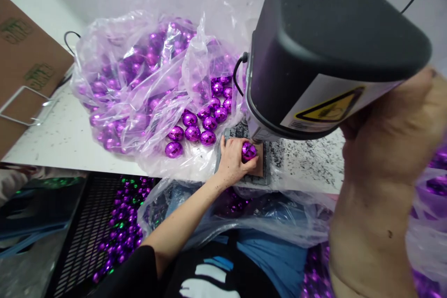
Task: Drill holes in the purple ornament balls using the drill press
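A shiny purple faceted ball (pixel 249 151) is pinched between the thumb and fingers of my left hand (pixel 233 154). It sits over a small brown block (pixel 257 167) on the grey metal base (pixel 266 177) of a bench drill press (pixel 314 56), right under the machine's lower end. My right hand (pixel 394 125) is raised at the right side of the black machine head, close to the camera. Its fingers are curled, and what they grip is hidden behind the housing and the hand itself. Several loose purple balls (pixel 192 133) lie left of my left hand.
A big clear plastic bag (pixel 139 79) full of purple balls spreads over the white table (pixel 42 142). Dark shavings (pixel 300 158) litter the tabletop right of the base. Below the table edge stands a black crate (pixel 82 228) with purple and green balls. A cardboard box (pixel 28 51) leans at left.
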A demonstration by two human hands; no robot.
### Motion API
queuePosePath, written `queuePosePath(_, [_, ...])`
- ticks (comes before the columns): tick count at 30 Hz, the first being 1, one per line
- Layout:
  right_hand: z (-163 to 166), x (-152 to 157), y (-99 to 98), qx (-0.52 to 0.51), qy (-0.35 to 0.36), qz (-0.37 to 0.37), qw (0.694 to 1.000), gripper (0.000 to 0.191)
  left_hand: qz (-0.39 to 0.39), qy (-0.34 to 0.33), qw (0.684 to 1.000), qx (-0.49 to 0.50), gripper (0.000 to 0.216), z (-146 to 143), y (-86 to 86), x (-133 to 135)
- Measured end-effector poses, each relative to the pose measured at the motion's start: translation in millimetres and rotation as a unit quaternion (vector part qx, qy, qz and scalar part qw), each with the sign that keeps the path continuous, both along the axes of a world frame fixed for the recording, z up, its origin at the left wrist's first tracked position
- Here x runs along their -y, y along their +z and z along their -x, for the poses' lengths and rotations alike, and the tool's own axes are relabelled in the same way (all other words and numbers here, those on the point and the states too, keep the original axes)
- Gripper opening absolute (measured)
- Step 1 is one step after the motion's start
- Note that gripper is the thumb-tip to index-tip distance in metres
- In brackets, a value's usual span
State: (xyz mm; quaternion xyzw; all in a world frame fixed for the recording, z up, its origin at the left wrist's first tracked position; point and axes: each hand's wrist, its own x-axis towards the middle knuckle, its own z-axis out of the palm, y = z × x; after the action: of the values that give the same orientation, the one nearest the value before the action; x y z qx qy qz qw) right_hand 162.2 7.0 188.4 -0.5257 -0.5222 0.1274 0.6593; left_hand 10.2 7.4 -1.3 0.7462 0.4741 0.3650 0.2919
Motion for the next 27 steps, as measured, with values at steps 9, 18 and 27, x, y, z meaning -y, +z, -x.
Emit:
queuePosePath(9, [8.1,52.1,-46.4,0.117,-0.115,-0.015,0.986,0.019,-0.002,0.003,1.0,-0.015,0.038,-0.1,2.5,0.0])
queuePosePath(18, [3.9,46.4,-85.4,0.133,-0.071,-0.146,0.978,0.018,-0.024,0.029,0.996,-0.078,0.033,-0.8,6.4,3.6])
queuePosePath(27, [16.7,45.9,-100.2,0.061,-0.079,-0.175,0.98,0.022,-0.033,0.034,0.995,-0.092,0.035,-1.5,6.2,2.8])
